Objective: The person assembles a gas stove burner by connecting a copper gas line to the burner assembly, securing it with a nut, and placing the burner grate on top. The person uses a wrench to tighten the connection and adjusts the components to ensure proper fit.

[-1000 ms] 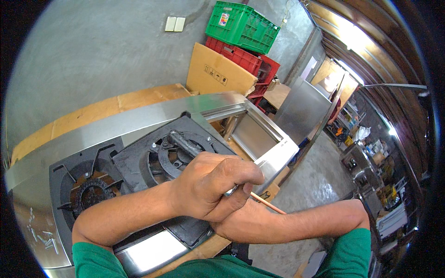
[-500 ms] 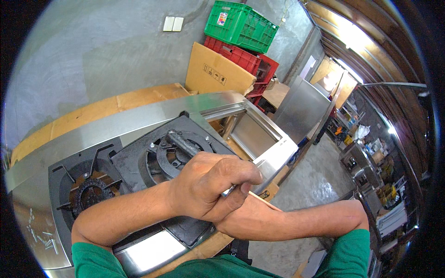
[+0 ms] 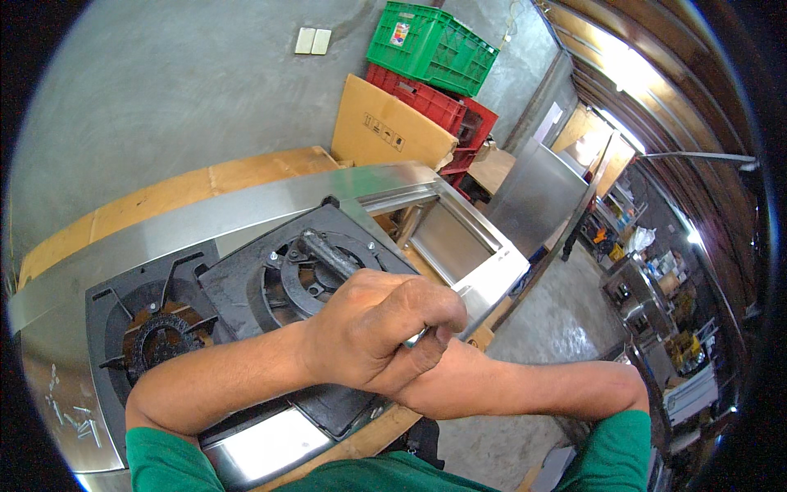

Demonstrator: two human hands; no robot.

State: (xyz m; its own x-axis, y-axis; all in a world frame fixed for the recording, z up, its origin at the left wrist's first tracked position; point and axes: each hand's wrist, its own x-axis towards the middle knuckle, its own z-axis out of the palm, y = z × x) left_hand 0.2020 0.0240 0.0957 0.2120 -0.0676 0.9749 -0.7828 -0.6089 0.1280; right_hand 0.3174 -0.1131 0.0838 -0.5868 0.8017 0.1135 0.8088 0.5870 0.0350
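Note:
My left hand [image 3: 381, 328] is closed in a fist over the front edge of a black burner plate. A sliver of something shiny and metallic [image 3: 416, 337] shows between its thumb and curled forefinger; its kind cannot be made out. My right forearm [image 3: 525, 389] crosses in from the right and ends under the left fist, which hides the right hand's fingers. Behind the fist, the black plate [image 3: 238, 275] carries a ring burner [image 3: 291, 283] with a thick stub pipe [image 3: 328, 256] and bright bolts. It lies askew on the steel stove top.
A second burner with a black grate [image 3: 156, 344] sits at the left. Several loose screws [image 3: 82, 426] lie on the steel top [image 3: 49, 369]. Beyond the stove's open rectangular bay [image 3: 451, 234] stand a cardboard sheet [image 3: 393, 123], red crates [image 3: 418, 98] and a green crate [image 3: 430, 49].
The view has shifted slightly, and my left fist has turned a little. A thin pale strip along my right forearm no longer shows. The burner plate stays in place.

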